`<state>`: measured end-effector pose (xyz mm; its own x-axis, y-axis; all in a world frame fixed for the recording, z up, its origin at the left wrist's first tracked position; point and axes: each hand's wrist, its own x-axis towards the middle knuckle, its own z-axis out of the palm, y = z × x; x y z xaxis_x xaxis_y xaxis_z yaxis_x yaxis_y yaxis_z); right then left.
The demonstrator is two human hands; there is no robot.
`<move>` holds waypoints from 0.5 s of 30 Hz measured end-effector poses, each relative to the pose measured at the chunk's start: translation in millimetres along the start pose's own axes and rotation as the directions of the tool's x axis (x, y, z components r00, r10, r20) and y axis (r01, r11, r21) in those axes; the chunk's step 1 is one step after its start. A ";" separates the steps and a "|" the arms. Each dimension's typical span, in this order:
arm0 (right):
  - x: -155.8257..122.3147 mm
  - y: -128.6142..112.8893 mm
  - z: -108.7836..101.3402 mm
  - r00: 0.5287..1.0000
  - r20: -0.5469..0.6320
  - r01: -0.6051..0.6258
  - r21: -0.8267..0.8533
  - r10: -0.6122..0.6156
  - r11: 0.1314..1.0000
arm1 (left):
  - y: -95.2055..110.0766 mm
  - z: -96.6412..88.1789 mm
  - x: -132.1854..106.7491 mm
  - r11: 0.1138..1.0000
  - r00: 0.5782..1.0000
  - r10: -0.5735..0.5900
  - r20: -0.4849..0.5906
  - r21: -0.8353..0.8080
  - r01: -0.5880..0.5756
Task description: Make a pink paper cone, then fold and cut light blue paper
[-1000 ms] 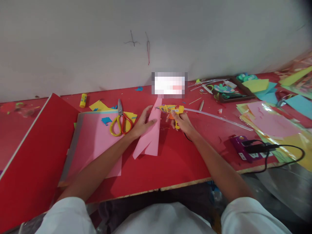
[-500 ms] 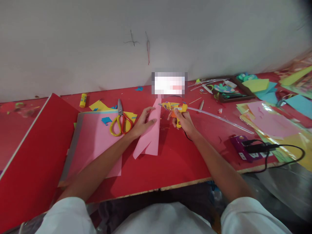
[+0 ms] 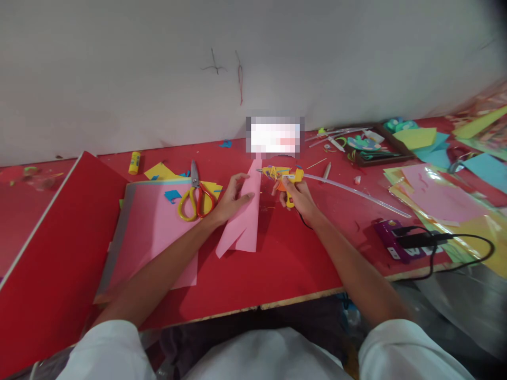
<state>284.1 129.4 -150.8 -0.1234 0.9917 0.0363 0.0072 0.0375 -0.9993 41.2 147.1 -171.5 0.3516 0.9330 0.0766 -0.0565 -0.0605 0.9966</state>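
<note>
In the head view, the yellow and orange plastic hot glue gun (image 3: 283,177) lies with its long axis running left to right. Its nozzle points left at the narrow far tip of the folded pink paper sheet (image 3: 244,217), and a long clear glue stick (image 3: 356,192) trails out of its back to the right. The right hand (image 3: 299,197) is clenched around the gun's grip. The left hand (image 3: 230,199) rests spread and flat on the pink sheet, gripping nothing. That sheet tapers away from the person towards the wall, at mid-table.

The red tabletop (image 3: 301,264) meets a plain pale wall (image 3: 158,79) and is strewn with paper scraps. Scissors with yellow and red handles (image 3: 196,198) lie on a stack of pink sheets (image 3: 154,232), just left of the left hand. A small yellow glue tube (image 3: 135,162) lies further back. A purple power strip (image 3: 391,241) with a black cable (image 3: 467,258) sits to the right.

The gun is small, with yellowish strings of glue near its nozzle.
</note>
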 end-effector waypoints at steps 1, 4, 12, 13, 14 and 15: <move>-0.1 0.1 0.0 1.000 0.008 -0.001 -0.002 0.001 1.000 | 0.4 0.5 0.6 1.000 1.000 0.009 0.001 0.011 -0.009; -1.1 0.1 0.8 0.999 0.040 -0.006 0.000 0.006 1.000 | 1.7 1.9 1.6 0.999 1.000 0.027 0.013 0.034 -0.027; -1.3 1.2 1.8 0.998 0.055 0.040 -0.023 -0.038 0.999 | 1.2 0.2 -1.2 0.999 0.999 -0.033 0.021 0.004 0.033; -0.9 2.4 0.9 0.997 0.041 0.062 -0.045 -0.060 0.997 | 1.4 -0.3 -1.7 0.999 0.998 -0.053 0.024 -0.012 0.053; -0.6 3.8 -0.1 0.996 0.024 0.085 -0.078 -0.084 0.993 | 2.0 -0.6 -2.0 0.997 0.997 -0.074 0.025 -0.036 0.075; -0.4 5.3 -1.0 0.995 0.005 0.104 -0.121 -0.105 0.987 | 3.0 -0.8 -2.1 0.993 0.995 -0.094 0.023 -0.069 0.096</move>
<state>285.2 129.3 -156.2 -0.1282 0.9817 0.1405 0.1139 0.1553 -0.9813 39.5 145.2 -168.7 0.3765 0.9263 -0.0170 -0.0868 0.0536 0.9948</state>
